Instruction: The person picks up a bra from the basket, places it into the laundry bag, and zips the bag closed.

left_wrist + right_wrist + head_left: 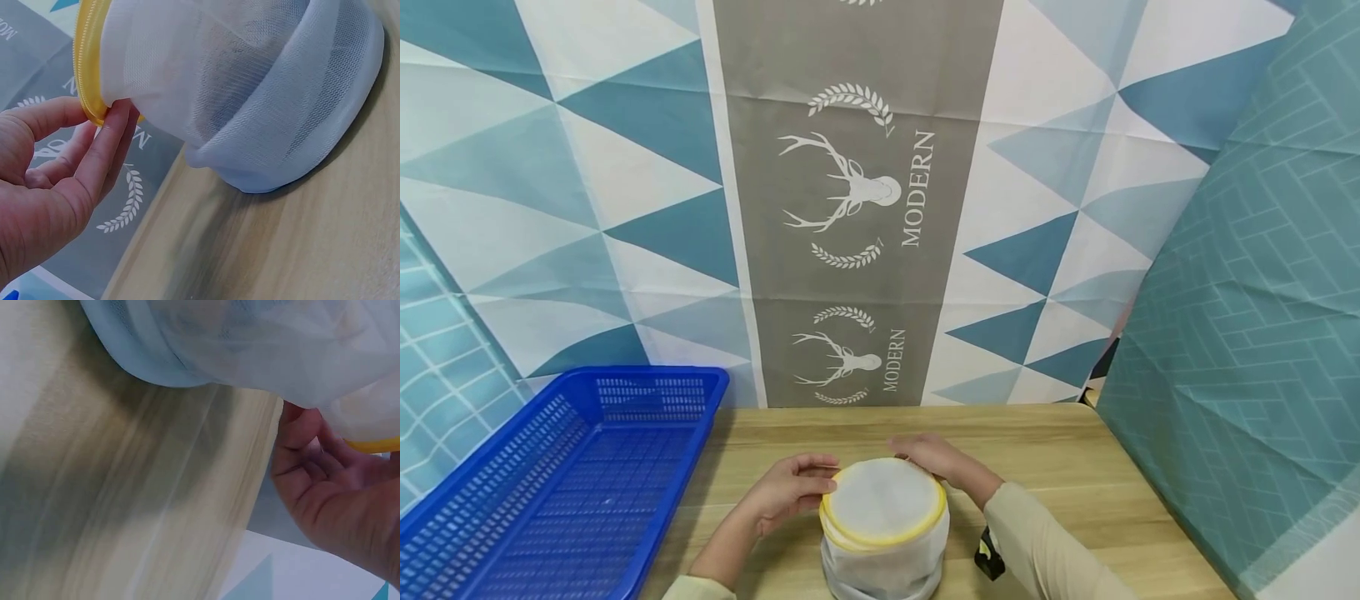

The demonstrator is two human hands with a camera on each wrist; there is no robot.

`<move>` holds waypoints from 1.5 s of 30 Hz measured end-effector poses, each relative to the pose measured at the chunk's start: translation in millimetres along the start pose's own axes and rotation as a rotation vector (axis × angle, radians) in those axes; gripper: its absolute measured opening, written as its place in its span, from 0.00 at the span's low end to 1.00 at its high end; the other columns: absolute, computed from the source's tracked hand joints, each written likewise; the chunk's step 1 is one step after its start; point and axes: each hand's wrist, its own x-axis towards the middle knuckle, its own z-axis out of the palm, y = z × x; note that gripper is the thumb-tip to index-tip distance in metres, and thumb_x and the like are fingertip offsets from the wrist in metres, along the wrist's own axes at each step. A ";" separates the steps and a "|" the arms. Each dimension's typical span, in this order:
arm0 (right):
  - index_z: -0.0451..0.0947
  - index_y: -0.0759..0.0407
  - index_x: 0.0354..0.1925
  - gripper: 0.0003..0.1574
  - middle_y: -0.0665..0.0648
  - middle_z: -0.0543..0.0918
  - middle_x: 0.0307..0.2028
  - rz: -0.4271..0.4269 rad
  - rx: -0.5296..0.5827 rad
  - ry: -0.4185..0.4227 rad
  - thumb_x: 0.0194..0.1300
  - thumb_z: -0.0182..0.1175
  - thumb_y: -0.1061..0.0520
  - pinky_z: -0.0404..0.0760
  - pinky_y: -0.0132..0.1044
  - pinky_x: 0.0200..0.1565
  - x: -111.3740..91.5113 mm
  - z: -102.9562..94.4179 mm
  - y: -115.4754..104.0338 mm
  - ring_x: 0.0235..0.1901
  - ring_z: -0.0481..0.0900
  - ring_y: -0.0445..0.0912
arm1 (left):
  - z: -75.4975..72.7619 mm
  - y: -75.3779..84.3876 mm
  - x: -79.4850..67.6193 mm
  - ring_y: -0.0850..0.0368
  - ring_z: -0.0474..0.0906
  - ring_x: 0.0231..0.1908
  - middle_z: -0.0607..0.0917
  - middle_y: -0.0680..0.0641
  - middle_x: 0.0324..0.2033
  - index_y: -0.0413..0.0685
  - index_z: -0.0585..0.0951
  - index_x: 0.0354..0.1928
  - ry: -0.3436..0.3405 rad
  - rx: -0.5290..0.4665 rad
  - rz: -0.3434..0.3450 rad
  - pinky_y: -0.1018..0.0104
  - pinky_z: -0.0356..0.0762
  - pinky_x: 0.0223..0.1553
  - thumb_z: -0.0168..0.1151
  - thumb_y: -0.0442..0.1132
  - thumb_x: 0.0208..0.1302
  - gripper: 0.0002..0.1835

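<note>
A white mesh laundry bag with a yellow zipper round its round top stands on the wooden table. Its lower part looks slack and folded in the left wrist view. My left hand pinches the rim at the left, thumb on one side of the yellow zipper and fingers on the other. At the far right of the rim, my right hand grips the bag with curled fingers. In the right wrist view its fingertips are partly hidden behind the mesh.
A blue plastic basket with perforated sides stands at the left. Beside my right sleeve lies a small black item on the wooden table. Patterned cloth hangs behind the table, and a teal sheet borders its right side.
</note>
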 end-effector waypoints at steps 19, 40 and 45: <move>0.78 0.67 0.41 0.20 0.55 0.83 0.28 -0.066 0.101 -0.124 0.67 0.55 0.49 0.81 0.35 0.25 -4.5 2.3 -3.0 0.21 0.80 0.41 | 3.2 -3.3 19.1 0.58 0.81 0.40 0.80 0.41 0.50 0.32 0.70 0.60 0.089 0.138 -0.047 0.64 0.80 0.39 0.53 0.44 0.68 0.25; 0.77 0.65 0.42 0.19 0.55 0.82 0.30 -0.084 0.224 -0.142 0.65 0.56 0.49 0.82 0.35 0.28 -9.3 4.9 -0.9 0.24 0.81 0.42 | 7.7 -14.5 58.8 0.58 0.79 0.44 0.79 0.40 0.54 0.37 0.71 0.61 -0.200 0.125 -0.027 0.66 0.79 0.43 0.52 0.34 0.66 0.22; 0.78 0.62 0.45 0.25 0.55 0.82 0.31 -0.063 0.218 -0.135 0.67 0.52 0.42 0.82 0.36 0.29 -7.0 6.7 -4.7 0.25 0.82 0.42 | 6.1 -13.8 58.4 0.59 0.80 0.39 0.82 0.43 0.47 0.31 0.73 0.57 -0.148 0.157 -0.016 0.68 0.79 0.39 0.53 0.36 0.67 0.20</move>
